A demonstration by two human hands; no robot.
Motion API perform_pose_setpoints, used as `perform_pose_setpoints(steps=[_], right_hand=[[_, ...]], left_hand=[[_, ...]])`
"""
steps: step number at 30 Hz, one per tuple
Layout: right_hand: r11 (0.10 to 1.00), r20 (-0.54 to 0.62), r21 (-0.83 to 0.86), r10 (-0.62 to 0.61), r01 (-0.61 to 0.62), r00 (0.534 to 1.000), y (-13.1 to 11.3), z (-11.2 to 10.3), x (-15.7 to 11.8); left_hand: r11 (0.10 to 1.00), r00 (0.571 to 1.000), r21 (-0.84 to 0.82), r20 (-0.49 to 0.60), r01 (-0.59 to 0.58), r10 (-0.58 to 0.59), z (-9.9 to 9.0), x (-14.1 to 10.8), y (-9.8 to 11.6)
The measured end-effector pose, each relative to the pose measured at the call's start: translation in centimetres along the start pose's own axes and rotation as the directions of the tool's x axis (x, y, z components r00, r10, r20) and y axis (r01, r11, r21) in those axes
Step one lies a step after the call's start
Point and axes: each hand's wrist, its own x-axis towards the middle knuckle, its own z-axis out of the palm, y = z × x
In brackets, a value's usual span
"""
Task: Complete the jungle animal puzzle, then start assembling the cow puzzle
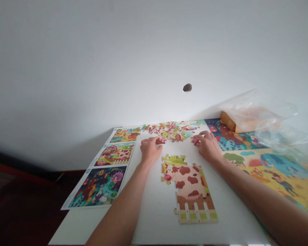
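Note:
My left hand (151,149) is closed on a pink and brown puzzle piece (161,140), left of the loose pieces. In the fingers of my right hand (207,145) is a red and purple puzzle piece (194,140), partly hidden by the fingertips. Between my forearms lies a partly joined puzzle (191,181) showing a spotted cow above a white fence, with a green strip at its upper left. Beyond both hands, many loose puzzle pieces (173,130) form a heap near the wall.
A reference sheet (92,165) with three pictures lies along the table's left edge. On the right are a dark joined puzzle (248,141) and a yellow one with an elephant (279,171). An orange box (227,120) and clear plastic bag (261,106) rest at the back right.

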Motion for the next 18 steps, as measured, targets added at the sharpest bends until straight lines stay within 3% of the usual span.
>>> perform_pose_setpoints(steps=[4,6,9,11,13,18], right_hand=[[0.998,0.060,0.041,0.037,-0.040,0.998,-0.1,-0.3,0.0],[0.998,0.065,0.063,0.005,-0.009,0.998,-0.2,-0.3,0.1],[0.996,0.078,0.060,-0.064,0.060,0.995,-0.5,-0.1,0.0],[0.995,0.107,0.027,-0.098,0.095,0.989,-0.7,0.0,-0.1],[0.991,0.165,-0.007,-0.128,0.130,0.978,-0.9,-0.2,-0.2],[0.979,0.370,0.010,-0.192,0.203,0.909,-1.2,-0.4,-0.2]], left_hand=[[0.997,0.997,-0.031,0.003,-0.077,0.078,0.0,-0.2,0.4],[0.984,0.985,-0.049,0.025,-0.170,0.172,-0.1,-0.4,0.8],[0.929,0.922,-0.075,0.118,-0.363,0.370,-0.2,-0.8,1.2],[0.899,0.875,-0.080,0.204,-0.431,0.438,-0.2,-1.0,1.2],[0.904,0.871,-0.058,0.249,-0.424,0.425,-0.2,-1.1,1.1],[0.949,0.933,0.023,0.193,-0.313,0.303,0.0,-0.9,0.8]])
